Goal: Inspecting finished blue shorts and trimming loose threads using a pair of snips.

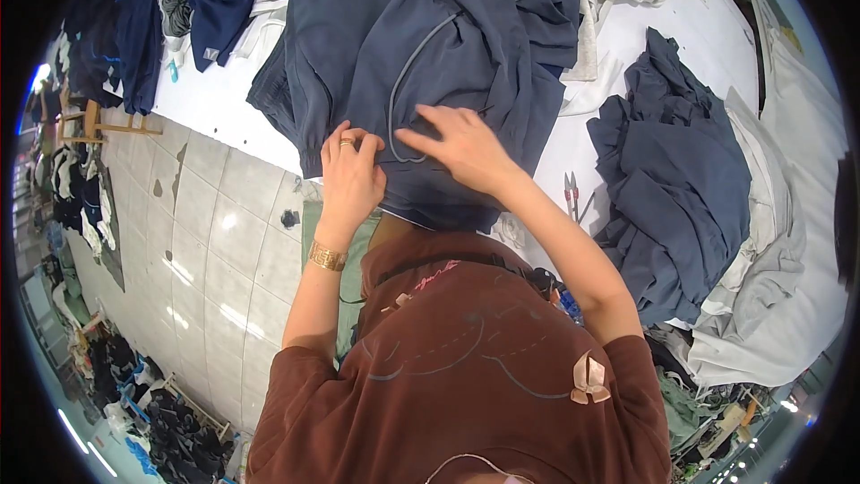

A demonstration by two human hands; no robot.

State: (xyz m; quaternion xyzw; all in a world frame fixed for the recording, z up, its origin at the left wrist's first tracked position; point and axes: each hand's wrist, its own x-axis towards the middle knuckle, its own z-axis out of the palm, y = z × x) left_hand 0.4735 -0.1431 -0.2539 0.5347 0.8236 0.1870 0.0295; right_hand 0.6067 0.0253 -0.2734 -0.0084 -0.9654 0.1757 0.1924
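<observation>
Dark blue-grey drawstring pants (358,45) lie spread on the white table, their waistband toward me. A grey drawstring cord (396,90) loops over the front of the fabric. My left hand (352,170) is at the left part of the waistband, its fingers bent and pressed together on the cloth; their tips are partly hidden. Beside the lower end of the cord, my right hand (466,148) rests over the pants with its fingers stretched out and thumb apart. Whether the thumb touches the cord I cannot tell.
Small red-handled thread snips (572,193) lie on the table (640,13) to the right. Past them sits a crumpled dark blue-grey garment heap (676,170) beside white cloth (761,323). Navy garments (224,0) are piled at the far left, with a wooden stool (90,121) nearby.
</observation>
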